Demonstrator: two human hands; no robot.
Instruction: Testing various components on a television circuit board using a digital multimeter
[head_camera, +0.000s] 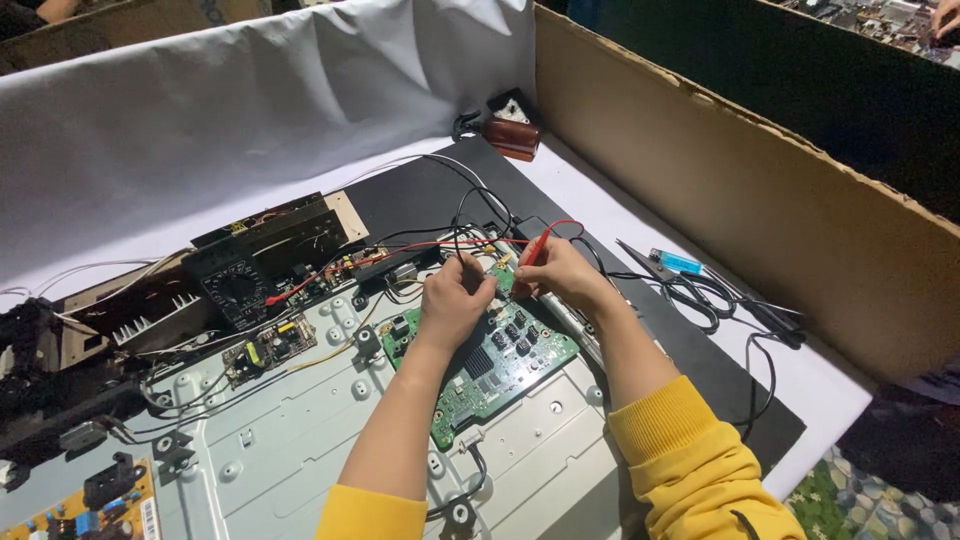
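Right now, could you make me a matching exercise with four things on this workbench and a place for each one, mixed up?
Things:
1. green circuit board
2. red probe
3. black multimeter
4. brown bottle

Places:
A. at the far end of the bench, by the white sheet
B. in the right hand
C. under both hands, on the grey metal panel
D. left of the left hand, among the wires

Pairs: 1-C, 2-B, 3-D, 4-A
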